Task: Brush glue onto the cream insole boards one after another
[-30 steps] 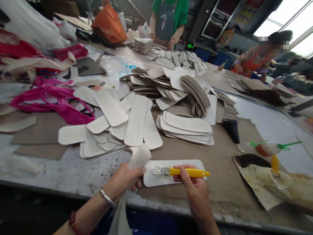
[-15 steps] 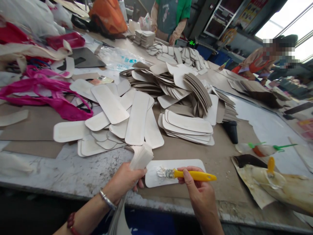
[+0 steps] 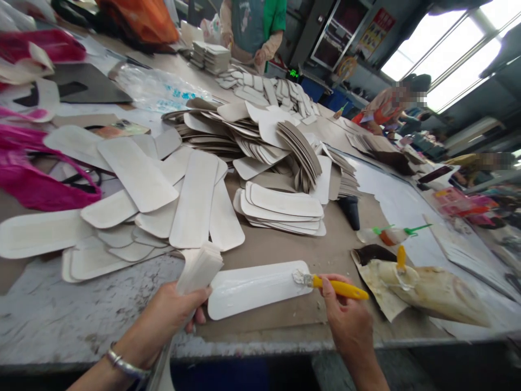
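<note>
Head view, brush (image 3: 349, 289) in right fingers (image 3: 329, 297), panel (image 3: 256, 289) beneath

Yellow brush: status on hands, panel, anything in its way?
Right hand grips yellow brush, bristles at right end of white panel. Left hand holds strip bundle beside panel's left end. White stack beyond, clear of brush.

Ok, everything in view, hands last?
Panel: one, white, front centre
Brush: one, yellow, on panel
Sheaf: one, cream, left of panel
Loose panels: many, cream, left
Short stack: one, cream, centre
Pile: one, brownish, behind stack
Strappy item: one, pink, left
Bag: one, orange, top left
Plastic film: one, clear, upper left
Cone-like object: one, black, right
Bottles: two, green-tipped, right
Container: one, pale, right
Handle: one, yellow, at container
Co-workers: several, varied clothing, background
Table: one, greyish, underneath
Left hand: one, holding sheaf
Right hand: one, holding brush
</note>
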Available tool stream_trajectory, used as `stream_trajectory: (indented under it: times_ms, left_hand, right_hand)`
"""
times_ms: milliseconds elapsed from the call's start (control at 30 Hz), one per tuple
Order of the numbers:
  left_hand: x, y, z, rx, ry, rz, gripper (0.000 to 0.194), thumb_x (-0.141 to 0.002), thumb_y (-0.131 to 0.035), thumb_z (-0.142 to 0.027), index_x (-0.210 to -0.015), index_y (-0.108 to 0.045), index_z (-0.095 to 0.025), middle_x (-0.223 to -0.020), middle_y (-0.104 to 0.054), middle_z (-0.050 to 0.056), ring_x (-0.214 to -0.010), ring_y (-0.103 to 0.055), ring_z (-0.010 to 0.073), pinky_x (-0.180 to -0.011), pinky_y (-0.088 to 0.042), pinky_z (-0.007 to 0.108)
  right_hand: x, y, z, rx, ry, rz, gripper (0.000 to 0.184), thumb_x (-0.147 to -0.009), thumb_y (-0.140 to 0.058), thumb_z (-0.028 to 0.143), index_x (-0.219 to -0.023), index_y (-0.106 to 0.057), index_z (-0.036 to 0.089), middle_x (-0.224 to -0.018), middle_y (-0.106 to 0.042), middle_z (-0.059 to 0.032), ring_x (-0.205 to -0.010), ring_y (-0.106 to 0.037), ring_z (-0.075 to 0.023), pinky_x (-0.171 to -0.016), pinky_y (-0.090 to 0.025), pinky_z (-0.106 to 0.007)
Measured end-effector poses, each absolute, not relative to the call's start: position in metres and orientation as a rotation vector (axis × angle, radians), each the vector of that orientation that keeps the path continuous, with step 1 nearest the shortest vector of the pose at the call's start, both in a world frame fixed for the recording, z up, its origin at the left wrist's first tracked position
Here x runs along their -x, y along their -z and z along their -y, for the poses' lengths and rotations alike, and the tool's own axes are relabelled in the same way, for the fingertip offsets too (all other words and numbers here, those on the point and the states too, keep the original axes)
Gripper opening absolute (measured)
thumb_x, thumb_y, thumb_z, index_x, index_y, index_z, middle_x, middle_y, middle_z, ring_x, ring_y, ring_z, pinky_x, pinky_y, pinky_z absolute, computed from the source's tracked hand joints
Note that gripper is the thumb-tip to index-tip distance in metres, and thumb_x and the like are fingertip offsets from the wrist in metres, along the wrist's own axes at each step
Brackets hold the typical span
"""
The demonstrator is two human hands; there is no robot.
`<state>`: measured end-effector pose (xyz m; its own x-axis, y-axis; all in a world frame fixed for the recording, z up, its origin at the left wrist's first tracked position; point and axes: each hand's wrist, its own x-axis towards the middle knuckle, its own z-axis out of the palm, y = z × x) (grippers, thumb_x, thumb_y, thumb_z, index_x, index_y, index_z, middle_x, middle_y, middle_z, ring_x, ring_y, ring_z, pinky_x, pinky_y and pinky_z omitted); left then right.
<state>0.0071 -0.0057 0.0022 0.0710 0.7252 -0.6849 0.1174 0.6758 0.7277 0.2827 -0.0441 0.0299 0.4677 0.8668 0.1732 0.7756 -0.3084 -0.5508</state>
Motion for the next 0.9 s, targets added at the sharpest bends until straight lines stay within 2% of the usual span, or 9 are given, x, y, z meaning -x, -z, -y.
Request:
stream_trajectory:
  times_ms: [167, 267, 433, 500, 633, 800, 900]
  left_hand:
    - [-0.008, -0.001, 0.006, -0.755, -0.519, -1.477, 0.033, -0.062, -0.062, -0.047, -0.06, -0.06, -0.014, -0.045, -0.059, 0.003, -0.04, -0.046, 0.0135, -0.044, -0.035, 0.025]
    - [-0.007, 0.005, 0.006, -0.793, -0.519, -1.473, 0.034, -0.061, -0.061, -0.048, -0.059, -0.061, -0.014, -0.046, -0.06, 0.004, -0.04, -0.047, 0.0137, -0.045, -0.036, 0.025]
    - [-0.002, 0.008, 0.004, -0.826, -0.547, -1.527, 0.043, -0.056, -0.061, -0.058, -0.055, -0.059, -0.015, -0.044, -0.06, 0.007, -0.042, -0.05, 0.0176, -0.046, -0.039, 0.029]
    - [0.002, 0.001, 0.005, -0.885, -0.611, -1.573, 0.043, -0.058, -0.061, -0.058, -0.055, -0.059, -0.015, -0.045, -0.059, 0.006, -0.045, -0.052, 0.0185, -0.05, -0.04, 0.03]
    - [0.008, -0.024, 0.011, -0.869, -0.711, -1.505, 0.039, -0.06, -0.065, -0.053, -0.053, -0.057, -0.015, -0.046, -0.056, 0.003, -0.046, -0.049, 0.0151, -0.051, -0.038, 0.028]
    - [0.001, -0.051, 0.021, -0.676, -0.693, -1.126, 0.033, -0.055, -0.073, -0.042, -0.063, -0.06, -0.014, -0.049, -0.053, -0.001, -0.043, -0.043, 0.0099, -0.047, -0.033, 0.023]
    - [-0.004, -0.055, 0.027, -0.726, -0.668, -1.113, 0.03, -0.057, -0.071, -0.039, -0.067, -0.062, -0.012, -0.046, -0.051, -0.001, -0.044, -0.042, 0.0099, -0.047, -0.031, 0.023]
  right_hand:
    - [-0.298, -0.027, 0.045, 2.095, 0.022, 1.523, 0.042, -0.087, -0.041, 0.056, -0.084, -0.06, 0.018, -0.08, -0.066, -0.0073, -0.051, -0.057, -0.0153, -0.047, -0.043, -0.026]
    - [-0.3, -0.03, 0.047, 2.097, 0.05, 1.528, 0.042, -0.087, -0.041, 0.055, -0.086, -0.06, 0.018, -0.079, -0.066, -0.0071, -0.049, -0.055, -0.0146, -0.047, -0.043, -0.025]
    - [-0.29, -0.051, 0.052, 2.117, -0.004, 1.431, 0.041, -0.084, -0.044, 0.057, -0.087, -0.061, 0.02, -0.087, -0.065, -0.0079, -0.065, -0.059, -0.0195, -0.047, -0.044, -0.026]
    - [-0.28, -0.061, 0.052, 2.102, -0.071, 1.399, 0.039, -0.083, -0.044, 0.057, -0.086, -0.061, 0.021, -0.087, -0.064, -0.0074, -0.073, -0.06, -0.0223, -0.053, -0.045, -0.028]
    - [-0.245, -0.075, 0.046, 1.85, -0.391, 1.37, 0.033, -0.084, -0.047, 0.053, -0.083, -0.061, 0.023, -0.089, -0.064, -0.0057, -0.088, -0.058, -0.0232, -0.076, -0.045, -0.03]
    - [-0.184, -0.062, 0.034, 1.504, -1.114, 1.33, 0.035, -0.085, -0.048, 0.053, -0.078, -0.058, 0.021, -0.064, -0.053, 0.0005, -0.061, -0.05, -0.0147, -0.056, -0.041, -0.024]
    - [-0.159, -0.044, 0.027, 1.411, -1.38, 1.295, 0.036, -0.078, -0.059, 0.054, -0.075, -0.056, 0.018, -0.056, -0.046, 0.0041, -0.051, -0.042, -0.011, -0.049, -0.035, -0.022]
